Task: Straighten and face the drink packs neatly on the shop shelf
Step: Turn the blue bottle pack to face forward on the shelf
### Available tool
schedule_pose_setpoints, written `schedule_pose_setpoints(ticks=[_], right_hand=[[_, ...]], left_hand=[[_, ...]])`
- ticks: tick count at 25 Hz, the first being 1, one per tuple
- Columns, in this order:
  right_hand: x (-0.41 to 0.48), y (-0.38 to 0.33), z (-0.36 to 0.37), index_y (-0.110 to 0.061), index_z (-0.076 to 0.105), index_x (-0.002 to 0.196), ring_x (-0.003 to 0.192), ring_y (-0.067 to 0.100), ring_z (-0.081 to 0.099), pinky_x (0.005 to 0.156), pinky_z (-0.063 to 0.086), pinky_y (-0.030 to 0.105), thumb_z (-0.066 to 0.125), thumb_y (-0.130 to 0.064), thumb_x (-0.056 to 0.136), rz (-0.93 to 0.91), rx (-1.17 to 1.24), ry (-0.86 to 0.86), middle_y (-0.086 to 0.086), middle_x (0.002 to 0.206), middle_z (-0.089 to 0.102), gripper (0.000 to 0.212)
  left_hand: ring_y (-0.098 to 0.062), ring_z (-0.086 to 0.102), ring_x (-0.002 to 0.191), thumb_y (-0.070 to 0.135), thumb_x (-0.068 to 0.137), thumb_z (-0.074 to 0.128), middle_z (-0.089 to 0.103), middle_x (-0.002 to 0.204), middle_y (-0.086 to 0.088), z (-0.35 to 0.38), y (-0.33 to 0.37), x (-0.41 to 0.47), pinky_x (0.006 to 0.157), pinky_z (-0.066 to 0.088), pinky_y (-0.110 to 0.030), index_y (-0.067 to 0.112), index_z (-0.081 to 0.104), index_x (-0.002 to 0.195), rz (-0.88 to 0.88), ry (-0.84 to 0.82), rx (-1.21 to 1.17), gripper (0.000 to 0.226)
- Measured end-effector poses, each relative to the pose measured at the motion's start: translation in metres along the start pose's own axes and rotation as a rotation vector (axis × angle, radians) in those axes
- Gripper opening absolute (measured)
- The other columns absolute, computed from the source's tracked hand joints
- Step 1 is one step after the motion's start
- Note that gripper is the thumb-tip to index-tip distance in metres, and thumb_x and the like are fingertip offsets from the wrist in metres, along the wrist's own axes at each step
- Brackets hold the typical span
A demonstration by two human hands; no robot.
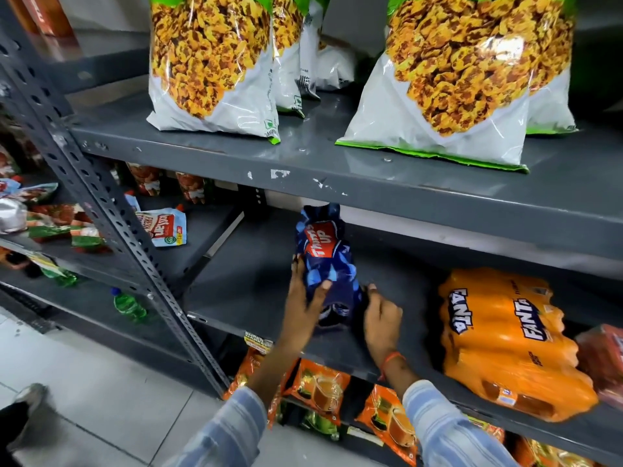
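Observation:
A dark blue Thums Up drink pack (325, 261) stands tilted on the grey middle shelf (256, 288), its top reaching up under the shelf above. My left hand (305, 298) grips its left side, thumb across the front. My right hand (382, 318) holds the pack's lower right corner near the shelf's front edge. To the right, an orange Fanta drink pack (505, 342) lies on the same shelf, angled toward the front right. A reddish pack (603, 362) shows partly at the right edge.
Large snack bags (212, 62) stand on the upper shelf (337, 156). Orange tea packets (320, 389) fill the shelf below. A perforated grey upright (111, 210) divides off the left bay, which holds loose packets and green bottles (129, 305). Tiled floor lies lower left.

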State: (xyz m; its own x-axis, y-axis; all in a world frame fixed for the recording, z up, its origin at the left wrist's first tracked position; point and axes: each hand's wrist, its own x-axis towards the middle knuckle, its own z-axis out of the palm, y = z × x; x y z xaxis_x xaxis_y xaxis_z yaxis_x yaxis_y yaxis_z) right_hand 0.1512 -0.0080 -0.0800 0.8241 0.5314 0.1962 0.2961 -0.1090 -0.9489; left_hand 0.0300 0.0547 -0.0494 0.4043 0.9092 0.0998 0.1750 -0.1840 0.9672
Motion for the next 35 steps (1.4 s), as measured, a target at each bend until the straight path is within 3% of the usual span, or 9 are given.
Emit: schedule_pose_setpoints(ticks=[2, 6, 9, 14, 18, 21, 23, 27, 35], right_hand=[[-0.017, -0.001, 0.01, 0.008, 0.069, 0.075, 0.079, 0.017, 0.064, 0.069, 0.041, 0.028, 0.041, -0.042, 0.086, -0.034, -0.032, -0.025, 0.025, 0.084, 0.074, 0.059], [-0.056, -0.01, 0.022, -0.004, 0.074, 0.098, 0.094, 0.017, 0.069, 0.084, 0.05, 0.022, 0.039, -0.042, 0.088, -0.221, -0.031, -0.357, 0.01, 0.101, 0.076, 0.053], [-0.052, -0.009, 0.03, -0.012, 0.071, 0.107, 0.095, 0.019, 0.068, 0.084, 0.049, 0.024, 0.034, -0.039, 0.091, -0.336, -0.138, -0.472, 0.007, 0.105, 0.075, 0.049], [-0.005, -0.012, 0.026, -0.003, 0.066, 0.096, 0.097, 0.035, 0.061, 0.09, 0.047, 0.04, 0.036, -0.034, 0.088, -0.195, -0.071, -0.079, 0.017, 0.099, 0.067, 0.043], [0.047, -0.026, 0.027, -0.006, 0.045, 0.137, 0.135, 0.029, 0.039, 0.115, 0.027, 0.039, 0.038, -0.054, 0.092, 0.271, 0.038, -0.12, 0.015, 0.145, 0.044, 0.066], [0.064, -0.044, 0.03, -0.02, 0.05, 0.136, 0.122, 0.019, 0.053, 0.102, 0.044, 0.034, 0.025, -0.081, 0.079, 0.469, 0.249, -0.322, -0.002, 0.136, 0.054, 0.087], [0.06, -0.051, 0.035, -0.022, 0.058, 0.124, 0.101, 0.013, 0.062, 0.08, 0.05, 0.023, 0.02, -0.072, 0.087, 0.447, 0.307, -0.422, -0.006, 0.118, 0.063, 0.073], [0.026, -0.04, 0.047, -0.025, 0.061, 0.119, 0.109, 0.02, 0.064, 0.096, 0.049, 0.037, 0.04, -0.078, 0.073, 0.388, 0.254, -0.322, 0.002, 0.123, 0.065, 0.073], [-0.025, -0.035, 0.046, -0.019, 0.056, 0.117, 0.103, 0.02, 0.066, 0.084, 0.057, 0.034, 0.037, -0.068, 0.078, 0.332, 0.363, -0.179, 0.008, 0.118, 0.066, 0.065]], left_hand=[[-0.026, 0.017, 0.144, 0.082, 0.07, 0.036, 0.019, 0.157, -0.003, -0.033, -0.01, 0.017, 0.115, 0.024, -0.057, 0.061, 0.016, 0.129, 0.039, -0.062, 0.11, 0.066], [-0.021, 0.0, 0.147, 0.089, 0.066, 0.015, 0.011, 0.159, -0.003, -0.07, -0.018, 0.026, 0.117, 0.004, -0.06, 0.032, 0.009, 0.146, 0.03, 0.153, 0.25, 0.098], [-0.025, 0.001, 0.146, 0.08, 0.07, 0.039, 0.003, 0.16, -0.009, -0.046, -0.004, 0.003, 0.119, 0.006, -0.053, 0.023, 0.002, 0.148, -0.035, 0.241, 0.203, 0.103], [-0.034, 0.031, 0.138, 0.03, 0.074, 0.075, 0.025, 0.152, -0.019, -0.056, 0.0, 0.015, 0.111, 0.031, -0.04, 0.007, 0.016, 0.146, -0.064, 0.25, 0.206, 0.096], [-0.029, 0.052, 0.123, 0.056, 0.061, 0.075, 0.048, 0.139, -0.012, -0.091, -0.012, 0.04, 0.101, 0.047, -0.049, 0.023, 0.026, 0.142, -0.051, 0.071, 0.255, 0.1], [-0.023, 0.056, 0.119, 0.058, 0.062, 0.072, 0.057, 0.133, -0.008, -0.112, -0.023, 0.056, 0.1, 0.048, -0.043, 0.023, 0.038, 0.136, -0.089, -0.019, 0.286, 0.088], [-0.024, 0.06, 0.114, 0.043, 0.073, 0.072, 0.064, 0.124, -0.011, -0.117, -0.024, 0.054, 0.093, 0.049, -0.032, 0.017, 0.051, 0.129, -0.083, 0.059, 0.282, 0.065], [-0.022, 0.064, 0.104, 0.029, 0.081, 0.069, 0.069, 0.112, -0.014, -0.125, -0.029, 0.041, 0.077, 0.045, -0.021, 0.008, 0.062, 0.115, -0.091, 0.146, 0.196, 0.04], [-0.012, 0.061, 0.104, 0.03, 0.084, 0.065, 0.065, 0.11, 0.002, -0.137, -0.034, -0.006, 0.073, 0.045, -0.005, 0.012, 0.057, 0.123, -0.031, 0.162, 0.19, 0.043]])
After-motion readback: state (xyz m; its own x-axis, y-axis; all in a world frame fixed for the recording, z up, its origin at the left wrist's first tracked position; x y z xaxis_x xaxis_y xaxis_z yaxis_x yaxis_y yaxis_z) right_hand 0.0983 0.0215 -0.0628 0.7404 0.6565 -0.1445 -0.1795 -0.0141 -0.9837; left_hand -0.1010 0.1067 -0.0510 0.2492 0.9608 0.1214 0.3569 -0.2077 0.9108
